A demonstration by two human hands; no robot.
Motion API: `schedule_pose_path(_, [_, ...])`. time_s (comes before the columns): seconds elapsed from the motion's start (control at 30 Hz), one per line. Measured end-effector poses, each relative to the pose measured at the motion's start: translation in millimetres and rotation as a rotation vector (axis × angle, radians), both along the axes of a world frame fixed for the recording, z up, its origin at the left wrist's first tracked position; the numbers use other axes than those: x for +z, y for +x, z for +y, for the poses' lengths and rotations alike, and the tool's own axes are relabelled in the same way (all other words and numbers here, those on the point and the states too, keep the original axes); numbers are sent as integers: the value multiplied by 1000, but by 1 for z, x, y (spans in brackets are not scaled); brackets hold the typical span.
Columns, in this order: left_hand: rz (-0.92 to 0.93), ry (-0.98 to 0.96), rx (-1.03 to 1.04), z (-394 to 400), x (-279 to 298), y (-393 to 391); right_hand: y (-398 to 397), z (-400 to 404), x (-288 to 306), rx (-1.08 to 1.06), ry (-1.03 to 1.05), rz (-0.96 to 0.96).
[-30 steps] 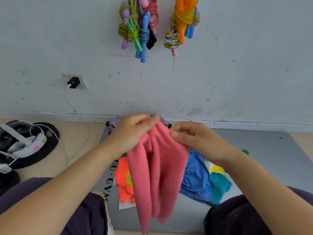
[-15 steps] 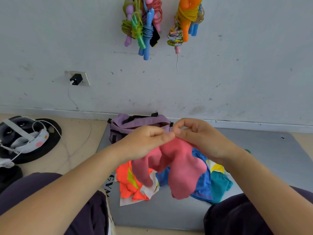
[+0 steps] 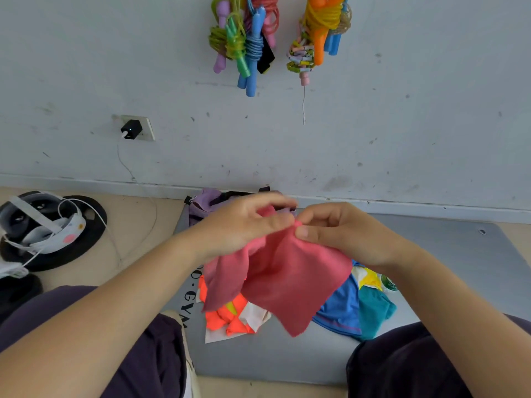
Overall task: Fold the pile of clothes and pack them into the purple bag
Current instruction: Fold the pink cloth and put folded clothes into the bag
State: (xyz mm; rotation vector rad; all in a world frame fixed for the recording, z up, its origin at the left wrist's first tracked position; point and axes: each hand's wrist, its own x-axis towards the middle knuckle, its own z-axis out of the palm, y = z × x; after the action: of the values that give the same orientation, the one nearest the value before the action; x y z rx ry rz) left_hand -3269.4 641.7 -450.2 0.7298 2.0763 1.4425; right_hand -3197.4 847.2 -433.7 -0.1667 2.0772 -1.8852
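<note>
Pink fabric, a small pink garment (image 3: pixel 283 278), is held up in the head view between the two hands, above the grey mat (image 3: pixel 431 254). Its top edge is pinched by the right hand (image 3: pixel 344 237), whose thumb and curled fingers are closed on the cloth where the two hands meet. The left hand (image 3: pixel 241 225) is blurred; its fingers are seen stretched over the top of the same edge, and whether the cloth is gripped or only touched by them cannot be told. From that edge the garment hangs down loosely in two uneven flaps, its lowest corner ending above bare mat. Beneath the hands the rest of the pile is spread on the mat: an orange garment (image 3: pixel 230 320) with white and yellow parts is seen below the left hand, and a blue garment (image 3: pixel 342 308) touching a teal garment (image 3: pixel 373 311) below the right hand. Beyond the left hand, against the foot of the wall, the purple bag (image 3: pixel 207 202) is partly hidden by the fingers. Skipping ropes (image 3: pixel 247 44) are hung high on the wall above the hands. Far to the left of the left forearm a headset (image 3: pixel 43 222) with white cable is laid on a black disc (image 3: pixel 92 222) on the floor, and a black charger (image 3: pixel 130 129) is plugged into a wall socket above it.
</note>
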Motion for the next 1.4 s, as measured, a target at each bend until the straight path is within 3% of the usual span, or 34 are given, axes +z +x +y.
schedule_pose_path(0.07, [49,-52,-51,2,-1,4,-1,-1,-1,-13,6,10])
schedule_pose_path(0.27, [35,14,275,-9,4,-10,-5,7,1,-172,169,96])
schedule_pose_path(0.43, [30,38,293,-9,4,-8,-7,10,1,-333,168,136])
schedule_pose_path(0.63, [-46,119,48,-3,9,7,-1,-3,-2,-107,104,54])
schedule_pose_path(0.77, [-31,168,101,-1,12,9,-2,-1,0,-41,144,34])
schedule_pose_path(1.03, [9,-118,27,-17,15,-1,-5,9,2,-215,214,66])
schedule_pose_path(1.27, [-200,154,195,-9,11,2,-4,11,2,-206,127,40])
schedule_pose_path(1.4, [-251,166,222,-5,6,2,-1,8,6,22,-29,-44])
